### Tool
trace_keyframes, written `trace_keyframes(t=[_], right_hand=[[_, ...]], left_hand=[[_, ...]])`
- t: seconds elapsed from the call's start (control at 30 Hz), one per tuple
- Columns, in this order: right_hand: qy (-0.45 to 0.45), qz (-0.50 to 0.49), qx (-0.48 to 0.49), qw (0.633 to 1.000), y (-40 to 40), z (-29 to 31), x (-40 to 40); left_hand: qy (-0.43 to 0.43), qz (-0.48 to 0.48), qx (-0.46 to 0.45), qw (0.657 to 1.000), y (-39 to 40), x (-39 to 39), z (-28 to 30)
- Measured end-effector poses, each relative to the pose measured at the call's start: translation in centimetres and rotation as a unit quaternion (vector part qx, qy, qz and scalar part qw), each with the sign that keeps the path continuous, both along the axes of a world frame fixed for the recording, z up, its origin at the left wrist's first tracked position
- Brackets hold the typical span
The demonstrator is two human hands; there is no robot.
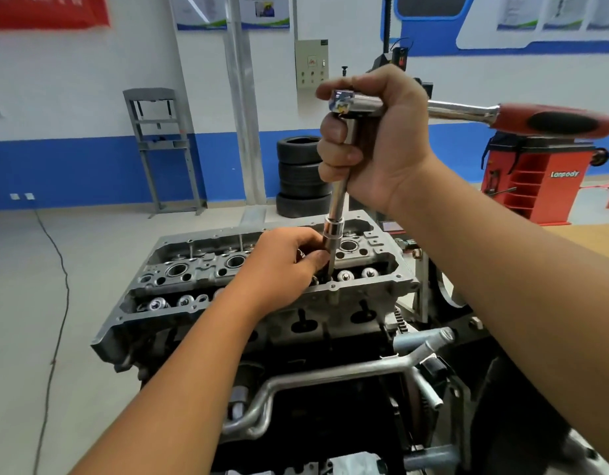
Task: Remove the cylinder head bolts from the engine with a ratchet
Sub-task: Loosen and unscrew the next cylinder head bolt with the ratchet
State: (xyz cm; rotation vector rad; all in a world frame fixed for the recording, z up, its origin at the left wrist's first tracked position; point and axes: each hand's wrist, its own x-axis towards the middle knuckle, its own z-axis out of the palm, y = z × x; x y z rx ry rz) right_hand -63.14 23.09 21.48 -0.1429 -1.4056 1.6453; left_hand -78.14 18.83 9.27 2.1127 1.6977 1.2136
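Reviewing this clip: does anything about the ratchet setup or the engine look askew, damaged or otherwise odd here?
Nothing looks damaged or spilled. One oddity: the right hand grips the ratchet at its head and extension bar, leaving the red handle free, while the left hand steadies the socket at the cylinder head.

White wall (pixel 73 80) with blue band, posters up top. Pale grey floor (pixel 39 269), black cable (pixel 57 269) left. Grey press frame (pixel 162 145) far left, stacked tyres (pixel 301 176) far centre, red machine (pixel 532 186) right.
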Motion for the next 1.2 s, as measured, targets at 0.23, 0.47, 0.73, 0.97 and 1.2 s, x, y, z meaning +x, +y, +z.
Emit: trace_keyframes(t=[0.23,0.47,0.73,0.97,1.2], right_hand=[[-0.035,0.106,0.023,0.994,0.9,-0.4,0.1],[-0.072,0.128,0.035,0.989,0.6,-0.2,-2.0],[0.013,-0.083,-0.002,0.996,0.0,-1.6,-2.2],[-0.043,-0.2,-0.037,0.978,-1.1,-1.4,-1.0],[-0.222,-0.492,0.355,0.763,-2.8,-0.8,5.3]], left_hand=[[0.012,0.021,0.014,1.0,0.1,0.2,-0.3],[-0.176,-0.067,0.051,0.981,-0.7,0.7,0.6],[-0.436,-0.075,0.124,0.888,-0.2,4.9,6.2],[-0.45,-0.04,0.115,0.884,0.9,7.8,12.2],[-0.481,-0.002,0.133,0.867,2.0,7.4,12.1]])
